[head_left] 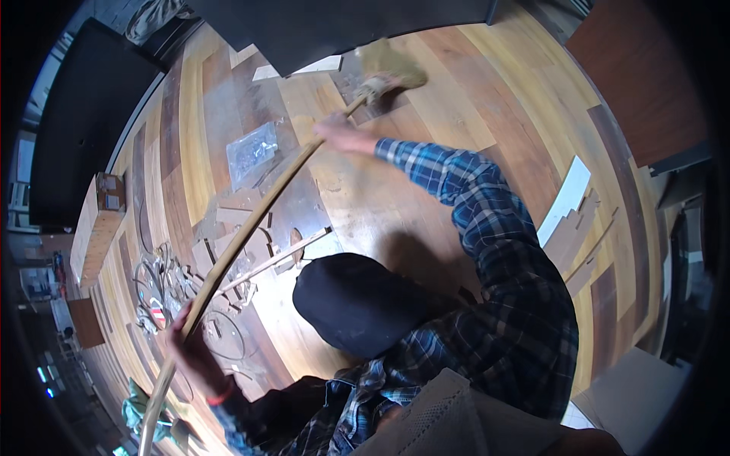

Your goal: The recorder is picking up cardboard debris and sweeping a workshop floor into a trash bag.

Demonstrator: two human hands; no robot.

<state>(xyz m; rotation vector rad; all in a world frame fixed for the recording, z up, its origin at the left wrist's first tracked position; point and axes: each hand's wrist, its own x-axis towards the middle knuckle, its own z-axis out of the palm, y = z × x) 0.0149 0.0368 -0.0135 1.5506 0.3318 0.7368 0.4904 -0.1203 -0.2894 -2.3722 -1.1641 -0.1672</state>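
Observation:
A straw broom (247,228) with a long wooden handle crosses the view from lower left to upper middle. My right hand (338,133) is closed around the handle just below the bound straw head. That head (391,67), slightly blurred, is low over the floor near a dark furniture edge. Farther down the handle, my left hand (190,346) wraps around it beside a heap of debris. Both sleeves are blue plaid. A dark rounded shape (365,304) hides the floor between my arms; I cannot tell what it is.
A clear plastic bag (252,154) lies on the wood-plank floor. Coiled wires (156,277), a thin wood strip (285,254) and scraps lie at left. A long box (95,228) stands beyond them. Dark furniture (342,30) borders the top; a white board (566,197) lies right.

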